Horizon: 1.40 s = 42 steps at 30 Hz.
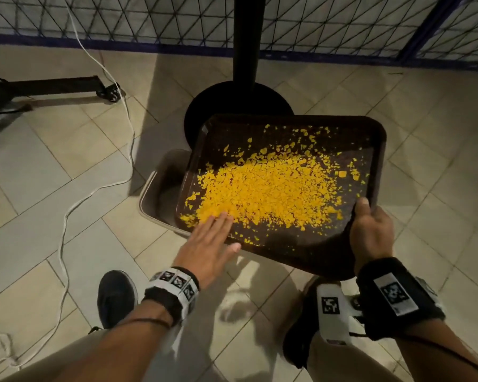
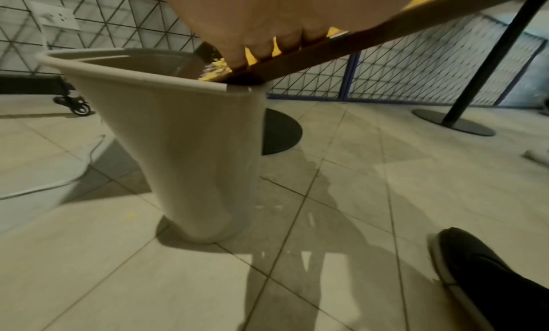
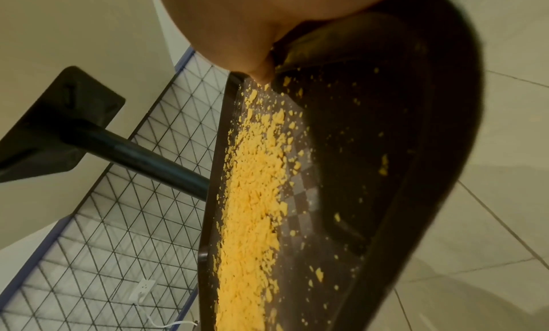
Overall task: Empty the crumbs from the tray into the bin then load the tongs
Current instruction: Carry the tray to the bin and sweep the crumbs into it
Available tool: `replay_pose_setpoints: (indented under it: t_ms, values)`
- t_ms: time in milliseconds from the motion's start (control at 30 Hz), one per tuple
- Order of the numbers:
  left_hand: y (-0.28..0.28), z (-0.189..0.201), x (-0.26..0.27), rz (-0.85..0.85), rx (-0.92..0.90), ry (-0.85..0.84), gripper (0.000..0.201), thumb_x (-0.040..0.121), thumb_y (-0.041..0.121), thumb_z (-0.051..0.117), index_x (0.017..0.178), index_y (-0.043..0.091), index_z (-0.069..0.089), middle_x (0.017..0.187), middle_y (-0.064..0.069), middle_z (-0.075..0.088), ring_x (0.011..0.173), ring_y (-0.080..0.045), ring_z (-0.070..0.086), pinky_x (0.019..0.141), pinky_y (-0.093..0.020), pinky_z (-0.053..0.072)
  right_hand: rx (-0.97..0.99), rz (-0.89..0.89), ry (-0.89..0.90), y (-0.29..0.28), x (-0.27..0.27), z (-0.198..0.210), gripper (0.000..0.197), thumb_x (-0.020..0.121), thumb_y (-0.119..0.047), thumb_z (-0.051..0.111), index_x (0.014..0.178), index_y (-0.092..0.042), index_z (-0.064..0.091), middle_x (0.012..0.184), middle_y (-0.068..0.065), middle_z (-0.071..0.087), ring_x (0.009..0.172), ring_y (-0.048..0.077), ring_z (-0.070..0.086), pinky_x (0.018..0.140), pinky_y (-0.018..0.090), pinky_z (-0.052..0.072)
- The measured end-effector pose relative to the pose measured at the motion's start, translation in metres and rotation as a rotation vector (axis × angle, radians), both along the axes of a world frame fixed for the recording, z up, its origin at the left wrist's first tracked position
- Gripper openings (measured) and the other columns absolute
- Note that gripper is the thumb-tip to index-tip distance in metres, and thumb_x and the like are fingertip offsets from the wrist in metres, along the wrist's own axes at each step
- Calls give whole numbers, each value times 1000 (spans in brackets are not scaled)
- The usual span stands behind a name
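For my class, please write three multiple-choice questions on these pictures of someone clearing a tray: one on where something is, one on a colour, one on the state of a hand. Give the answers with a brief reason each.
1. Where is the tray?
A. Flat on the floor
B. Held tilted over the bin
C. Leaning on the wire fence

2. What colour are the crumbs?
A. Yellow
B. White
C. Green

3. How is the left hand set?
A. Clenched in a fist away from the tray
B. Gripping the bin's rim
C. Fingers straight, lying on the crumbs at the tray's near edge

Answers: 
1 B, the left wrist view shows the tray's low corner above the bin's mouth while the right hand grips its near edge. 
2 A, the crumbs show bright yellow on the dark tray. 
3 C, the head view shows flat fingers on the heap.
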State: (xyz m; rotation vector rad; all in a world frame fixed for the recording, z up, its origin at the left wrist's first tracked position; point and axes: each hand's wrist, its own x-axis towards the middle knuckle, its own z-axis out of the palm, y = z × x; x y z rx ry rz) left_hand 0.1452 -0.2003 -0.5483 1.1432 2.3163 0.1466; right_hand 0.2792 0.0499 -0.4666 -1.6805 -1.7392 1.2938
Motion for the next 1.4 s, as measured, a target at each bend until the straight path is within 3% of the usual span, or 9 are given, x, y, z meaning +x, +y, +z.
replay_pose_setpoints:
  t_ms: [233, 367, 500, 600, 733, 933, 1167, 1300, 1400]
  values:
    - [33, 43, 40, 106, 176, -59, 64, 96, 60, 7, 152, 32, -3, 161, 9, -15, 149, -12, -15, 123, -39, -1, 106, 47, -46, -3, -1, 7, 44, 96, -47, 38, 100, -8, 59, 99, 14, 64, 91, 33, 58, 83, 45, 48]
    - [60, 50, 111, -161, 345, -5, 59, 100, 49, 26, 149, 17, 36, 160, -4, 28, 146, -24, 28, 118, -46, 25, 86, 24, -51, -1, 2, 4, 51, 90, -54, 37, 99, -9, 59, 101, 16, 64, 94, 36, 58, 88, 51, 48]
    - [48, 24, 96, -95, 343, 13, 47, 101, 44, 42, 139, 19, 51, 155, -2, 36, 142, -18, 36, 120, -39, 21, 68, 27, -50, 5, 5, 5, 42, 99, -41, 39, 105, -5, 59, 105, 17, 62, 95, 34, 57, 83, 39, 46]
    - [17, 8, 50, 15, 162, 57, 50, 102, 47, 34, 148, 25, 34, 158, 7, 8, 147, -6, 7, 120, -29, -3, 44, 34, -45, 8, 6, 3, 40, 100, -39, 38, 104, -5, 58, 104, 15, 61, 94, 32, 56, 77, 34, 41]
    - [-19, -1, 5, 175, 80, 50, 76, 95, 64, 5, 149, 20, 34, 163, 1, 17, 150, -12, 8, 121, -32, 4, 37, 57, -37, 8, 7, 5, 39, 102, -37, 38, 104, -2, 56, 99, 13, 58, 88, 28, 54, 71, 29, 34]
    - [33, 34, 49, 31, 223, 5, 66, 98, 57, 8, 152, 22, 21, 161, 4, 4, 150, -13, 1, 120, -31, 0, 91, 83, -65, 4, 9, 14, 39, 103, -36, 36, 103, -1, 53, 93, 10, 52, 83, 26, 47, 68, 26, 28]
    - [94, 33, 121, -232, 411, 20, 62, 100, 44, 38, 153, 12, 29, 162, -6, 20, 150, -23, 16, 120, -44, 19, 78, 103, -48, 1, 10, 10, 43, 103, -36, 35, 113, 2, 54, 99, 11, 53, 92, 24, 49, 73, 25, 30]
    - [75, 17, 76, -142, 204, 74, 75, 98, 60, 18, 155, 20, -7, 162, -2, -17, 151, -19, -11, 121, -39, -10, 42, 96, -15, 2, 11, 10, 39, 103, -37, 35, 106, -3, 54, 81, 2, 54, 84, 25, 51, 71, 29, 34]
    - [44, 6, 33, 32, 79, 7, 82, 84, 72, -11, 150, 26, -20, 158, 2, -26, 147, -15, -21, 119, -35, -11, 39, 90, 6, 1, 9, 9, 38, 103, -38, 35, 105, -5, 54, 78, -3, 52, 82, 23, 53, 71, 32, 38]
